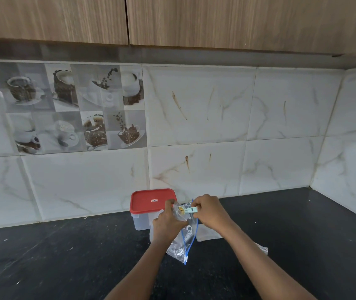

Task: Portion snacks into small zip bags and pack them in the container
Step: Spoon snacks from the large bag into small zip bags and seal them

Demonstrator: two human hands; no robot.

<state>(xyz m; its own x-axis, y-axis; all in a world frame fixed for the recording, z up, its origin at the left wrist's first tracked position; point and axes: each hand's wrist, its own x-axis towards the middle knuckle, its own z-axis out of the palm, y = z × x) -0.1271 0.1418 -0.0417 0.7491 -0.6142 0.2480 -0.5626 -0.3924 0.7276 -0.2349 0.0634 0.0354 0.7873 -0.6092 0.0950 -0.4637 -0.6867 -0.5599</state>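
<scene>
A clear plastic container [142,221] with a red lid [151,201] stands against the tiled wall. In front of it my left hand [167,224] holds a small clear zip bag [178,212] by its mouth. My right hand [210,211] grips a light green scoop [191,210] whose bowl, with yellowish snack in it, sits inside that bag's mouth. Below the hands a larger clear zip bag with blue edges [183,245] lies on the black counter [64,256], with some snack in its lower end.
More clear bags lie flat on the counter to the right [208,233], one partly under my right forearm [261,249]. The tiled wall turns a corner at the far right. Wooden cabinets hang overhead.
</scene>
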